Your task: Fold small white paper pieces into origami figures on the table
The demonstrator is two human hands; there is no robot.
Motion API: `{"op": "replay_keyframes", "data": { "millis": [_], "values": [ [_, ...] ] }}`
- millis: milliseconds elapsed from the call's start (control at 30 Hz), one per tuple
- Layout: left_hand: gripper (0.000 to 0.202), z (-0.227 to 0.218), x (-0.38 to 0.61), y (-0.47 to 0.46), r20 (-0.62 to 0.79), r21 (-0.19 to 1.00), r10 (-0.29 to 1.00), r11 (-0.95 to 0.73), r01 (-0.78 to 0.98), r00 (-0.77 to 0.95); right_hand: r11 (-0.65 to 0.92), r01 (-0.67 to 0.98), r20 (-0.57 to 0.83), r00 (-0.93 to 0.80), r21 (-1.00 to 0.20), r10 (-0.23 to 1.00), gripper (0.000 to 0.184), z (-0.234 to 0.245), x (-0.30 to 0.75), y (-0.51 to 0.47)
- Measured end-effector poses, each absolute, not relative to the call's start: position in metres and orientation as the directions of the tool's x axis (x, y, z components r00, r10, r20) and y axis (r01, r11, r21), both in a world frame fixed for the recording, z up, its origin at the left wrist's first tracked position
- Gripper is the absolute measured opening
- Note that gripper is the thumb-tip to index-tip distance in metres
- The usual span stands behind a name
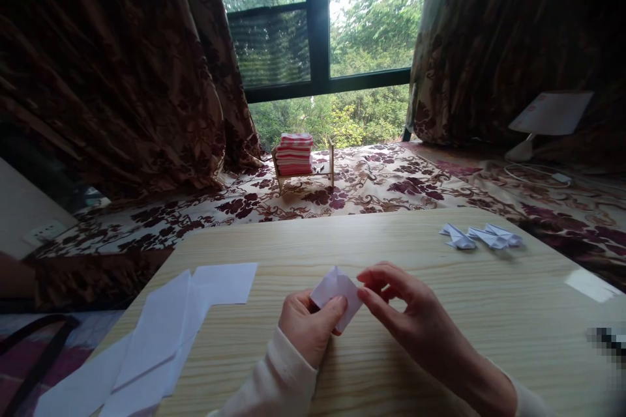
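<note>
A small folded piece of white paper is held above the middle of the table, one corner pointing up. My left hand grips it from the lower left, with the thumb pressed flat on its face and the other fingers behind. At the paper's right corner, my right hand pinches the edge between thumb and index fingertip; its other fingers are curled. Flat white paper sheets overlap at the left of the table. Several folded paper pieces lie together at the far right.
The pale wooden table has rounded far corners. Behind it, a small wooden rack bears a stack of pink-striped cloths on a floral cover. A white lamp with a cord stands at right. Patterned curtains flank the window.
</note>
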State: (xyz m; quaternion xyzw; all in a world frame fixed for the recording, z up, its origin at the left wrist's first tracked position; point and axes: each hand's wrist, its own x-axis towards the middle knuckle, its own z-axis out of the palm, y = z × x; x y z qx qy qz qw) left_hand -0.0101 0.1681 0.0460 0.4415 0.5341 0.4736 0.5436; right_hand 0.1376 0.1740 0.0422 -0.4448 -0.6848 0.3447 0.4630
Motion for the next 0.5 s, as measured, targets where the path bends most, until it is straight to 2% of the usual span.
{"op": "replay_keyframes", "data": {
  "millis": [67, 333, 500],
  "values": [
    [0.021, 0.0484, -0.0092, 0.1671, -0.176, 0.984, 0.984, 0.176, -0.018, 0.005, 0.473, 0.313, 0.424, -0.213, -0.824, 0.88, 0.007, 0.0435, 0.141, 0.175],
    [0.015, 0.0484, -0.0052, 0.1662, -0.241, 0.971, 0.964, 0.238, 0.038, 0.116, 0.547, 0.275, 0.46, -0.322, -0.791, 0.827, 0.011, 0.0464, 0.1438, 0.1754],
    [0.016, 0.0504, -0.0073, 0.1662, -0.253, 0.968, 0.964, 0.252, 0.021, 0.082, 0.671, 0.332, 0.554, -0.385, -0.663, 0.738, 0.01, 0.0476, 0.1485, 0.1759]
  ]
}}
